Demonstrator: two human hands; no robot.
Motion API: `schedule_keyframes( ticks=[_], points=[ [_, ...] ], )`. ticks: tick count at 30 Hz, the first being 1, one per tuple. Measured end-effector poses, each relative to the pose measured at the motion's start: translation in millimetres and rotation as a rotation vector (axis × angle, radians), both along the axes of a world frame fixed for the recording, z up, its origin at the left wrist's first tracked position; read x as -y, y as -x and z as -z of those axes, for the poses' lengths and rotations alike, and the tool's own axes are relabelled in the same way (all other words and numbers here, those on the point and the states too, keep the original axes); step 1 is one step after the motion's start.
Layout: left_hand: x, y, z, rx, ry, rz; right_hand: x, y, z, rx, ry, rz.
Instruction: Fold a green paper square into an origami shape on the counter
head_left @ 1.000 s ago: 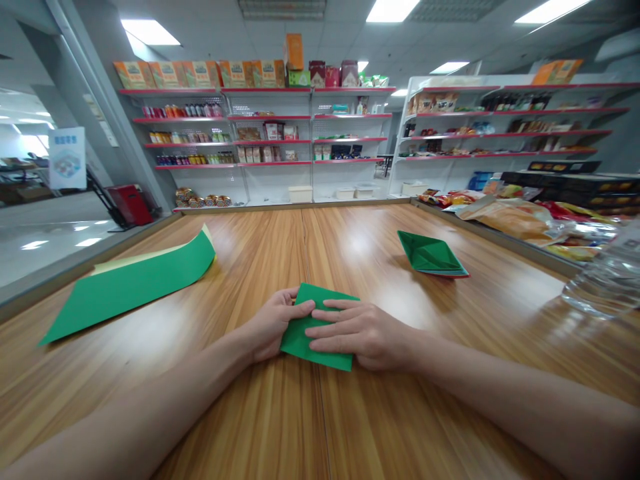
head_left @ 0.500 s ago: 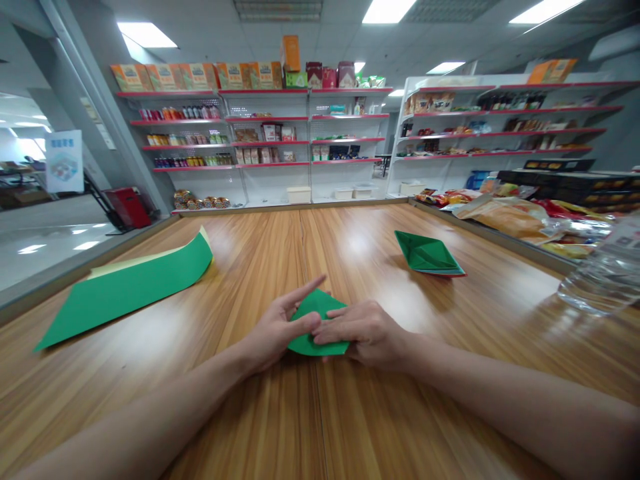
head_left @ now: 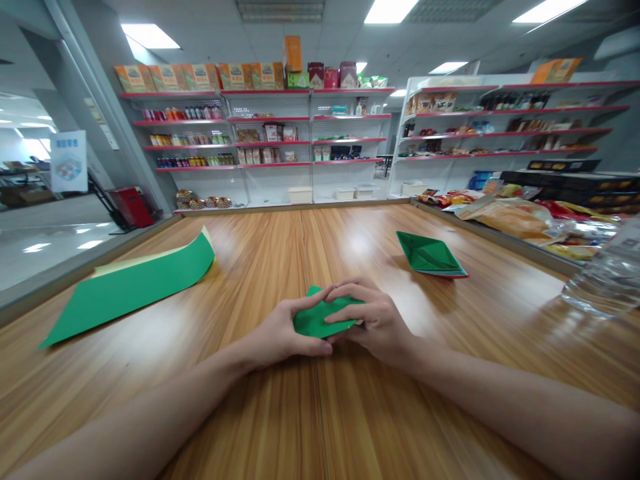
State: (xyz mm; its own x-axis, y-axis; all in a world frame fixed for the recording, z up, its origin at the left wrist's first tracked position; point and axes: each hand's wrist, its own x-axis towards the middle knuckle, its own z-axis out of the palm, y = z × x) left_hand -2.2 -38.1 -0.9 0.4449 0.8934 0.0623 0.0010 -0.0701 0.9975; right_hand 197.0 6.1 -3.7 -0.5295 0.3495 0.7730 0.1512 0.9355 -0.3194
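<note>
Between my two hands, just above or on the wooden table (head_left: 260, 247), is a small folded piece of green paper (head_left: 316, 319). My left hand (head_left: 290, 333) grips its left side, with the thumb along the near edge and the index finger along the far edge. My right hand (head_left: 377, 320) holds the right side, its fingers curved over the top face. The paper's underside is hidden. Farther off to the right lies a stack of folded green paper (head_left: 431, 255) with other colours showing at its edge.
At the left lies a large green sheet (head_left: 135, 287) over pale yellow paper, its right end curling up. A clear plastic bottle (head_left: 600, 287) stands at the right. Snack packets (head_left: 520, 217) and black boxes (head_left: 570, 183) sit beyond the right rim. Stocked shelves (head_left: 270, 120) line the back.
My left thumb has moved off the paper's top face to its near edge. My right fingers have shifted up toward the far edge, and the paper has turned slightly.
</note>
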Motion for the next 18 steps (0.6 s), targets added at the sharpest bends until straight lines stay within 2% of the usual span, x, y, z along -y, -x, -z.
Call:
schedule_keyframes(
  ticks=[3, 8, 10, 13, 16, 18],
  points=[
    [0, -1, 1.5, 0.093, 0.07, -0.019, 0, 1, 0, -0.016, 0.106, 0.099],
    [-2, 5, 4.7, 0.28, 0.109, 0.008, -7, 3, 5, -0.132, 0.449, 0.119],
    [-3, 7, 4.9, 0.345, 0.111, 0.045, -12, 3, 7, -0.21, 0.602, 0.071],
    [-5, 9, 4.8, 0.328, 0.101, 0.063, -17, 3, 10, -0.257, 0.864, -0.03],
    [-7, 10, 5.9, 0.297, 0.071, 0.038, -16, 4, 9, -0.335, 0.968, -0.035],
    [-9, 13, 7.4, 0.297, 0.063, 0.047, -13, 6, 8, -0.333, 1.066, -0.088]
  ],
)
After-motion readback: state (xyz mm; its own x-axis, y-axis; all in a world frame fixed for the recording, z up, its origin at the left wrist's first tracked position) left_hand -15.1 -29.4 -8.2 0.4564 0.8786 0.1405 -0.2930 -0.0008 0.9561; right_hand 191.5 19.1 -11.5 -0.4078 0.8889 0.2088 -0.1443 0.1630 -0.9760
